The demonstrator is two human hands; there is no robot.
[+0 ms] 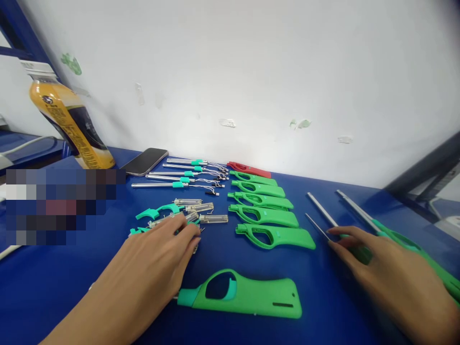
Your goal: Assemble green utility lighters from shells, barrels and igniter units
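My left hand point(158, 258) lies over a loose pile of clear plastic fuel tanks point(213, 219) and teal trigger pieces point(147, 214). Its fingers are curled and close together, and whatever they grip is hidden. My right hand point(388, 273) pinches a thin metal rod point(316, 226) between thumb and fingertips; the rod's rear end is out of sight. Beneath that hand, a green lighter point(361, 254) with a long metal tube is partly covered. Between my hands, nearest me, lies a green lighter body point(258, 294) with a teal collar and trigger.
Several green handle shells point(276, 235) and one red shell point(249, 169) lie in a column. Metal tubes with wires point(161, 185) lie behind the pile. A phone point(147, 160) and tilted-looking drink bottle point(72, 120) stand back left. Another green lighter point(398, 237) lies far right. A white wall point(251, 72) rises behind.
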